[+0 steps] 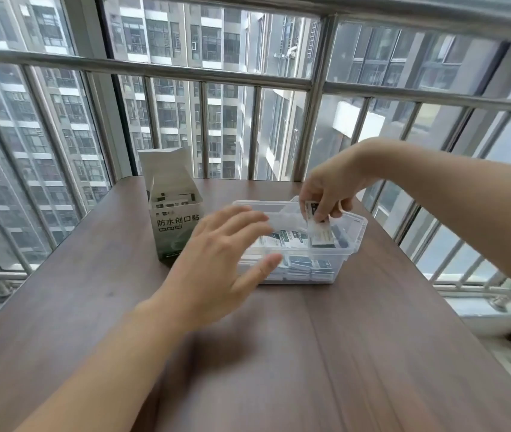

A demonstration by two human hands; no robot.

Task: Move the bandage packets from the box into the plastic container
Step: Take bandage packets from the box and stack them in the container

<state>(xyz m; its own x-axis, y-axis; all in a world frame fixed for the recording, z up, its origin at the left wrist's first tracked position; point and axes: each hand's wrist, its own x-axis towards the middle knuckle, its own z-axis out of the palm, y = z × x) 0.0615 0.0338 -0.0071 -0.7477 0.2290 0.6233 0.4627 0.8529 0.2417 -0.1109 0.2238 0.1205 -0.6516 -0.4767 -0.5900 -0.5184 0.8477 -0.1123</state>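
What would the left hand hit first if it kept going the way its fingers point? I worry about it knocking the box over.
Probably the plastic container, not the box: the left hand points up and right, fingertips already overlapping its near-left rim. Depth is unclear.

- Box stands on desk, left of plastic container.
- Packets lie in container; more stand in box.
- Window railing behind desk.
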